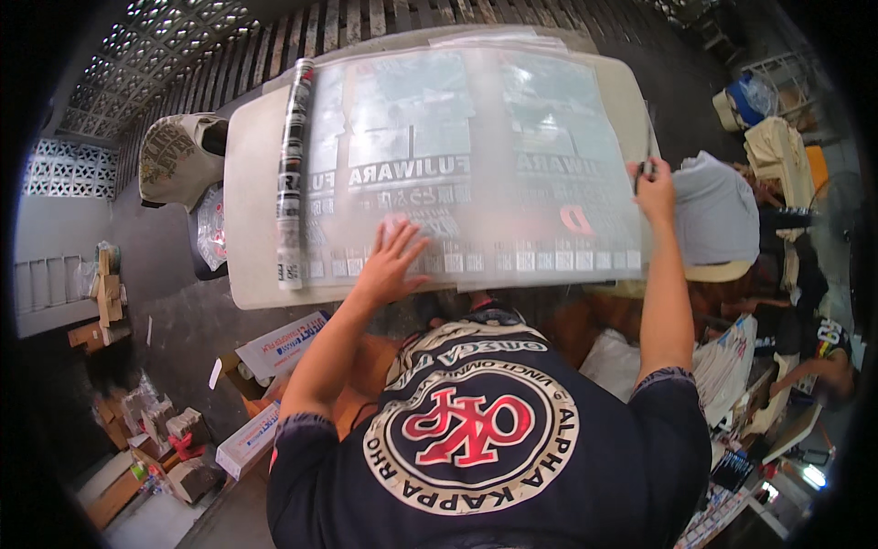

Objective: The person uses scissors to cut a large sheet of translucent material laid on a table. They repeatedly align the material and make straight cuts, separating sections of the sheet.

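Observation:
A wide sheet of translucent printed film lies over the pale table, its lettering and pictures showing in reverse. Along its left side runs a dark printed roll of the film. My left hand rests on the film near its front edge, fingers spread. At the right edge of the sheet, my right hand grips a pair of scissors by the black handles. The thin blades point away from me; whether film lies between them is too small to tell.
The white table has rounded corners. Grey folded cloth sits on a seat to the right, and a printed shirt drapes a chair at left. Long cartons stand near my left elbow. Another person is at far right.

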Demonstrator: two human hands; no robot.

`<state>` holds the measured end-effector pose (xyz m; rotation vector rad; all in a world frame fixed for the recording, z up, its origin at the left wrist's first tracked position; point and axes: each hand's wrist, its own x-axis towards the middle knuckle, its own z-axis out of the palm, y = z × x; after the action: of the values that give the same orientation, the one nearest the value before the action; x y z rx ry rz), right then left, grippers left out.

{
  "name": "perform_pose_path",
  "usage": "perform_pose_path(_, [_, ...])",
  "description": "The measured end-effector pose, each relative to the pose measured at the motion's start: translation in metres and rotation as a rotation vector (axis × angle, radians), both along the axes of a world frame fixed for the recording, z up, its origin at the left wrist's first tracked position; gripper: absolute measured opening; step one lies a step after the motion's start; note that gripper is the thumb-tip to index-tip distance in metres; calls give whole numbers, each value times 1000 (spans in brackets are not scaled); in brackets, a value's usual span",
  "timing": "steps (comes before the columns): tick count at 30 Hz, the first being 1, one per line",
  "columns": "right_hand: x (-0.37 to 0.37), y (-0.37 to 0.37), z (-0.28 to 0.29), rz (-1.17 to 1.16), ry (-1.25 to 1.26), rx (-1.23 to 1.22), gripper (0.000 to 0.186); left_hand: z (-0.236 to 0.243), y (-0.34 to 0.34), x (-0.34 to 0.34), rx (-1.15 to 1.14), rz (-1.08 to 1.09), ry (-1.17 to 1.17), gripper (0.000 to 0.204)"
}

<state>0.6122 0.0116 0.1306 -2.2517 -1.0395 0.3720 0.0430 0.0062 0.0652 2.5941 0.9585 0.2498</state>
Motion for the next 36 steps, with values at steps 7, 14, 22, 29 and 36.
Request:
perform_pose_path(7, [-199, -165, -21, 307, 1026, -342, 39, -56, 7, 22, 105, -65, 36, 69])
perform_pose_path(14, [-295, -239, -57, 127, 1398, -313, 36, -49, 14, 21, 108, -84, 125, 59])
perform_pose_path(22, [-321, -206, -46, 74, 1190, -235, 46, -21, -23, 61, 1, -146, -61, 74])
perform_pose_path(29, [-311, -199, -32, 63, 1173, -332, 44, -41, -37, 98, 190, -173, -181, 32])
perform_pose_path(36, [-298, -121, -51, 136, 1155, -182, 49, -17, -40, 95, 117, -109, -370, 24])
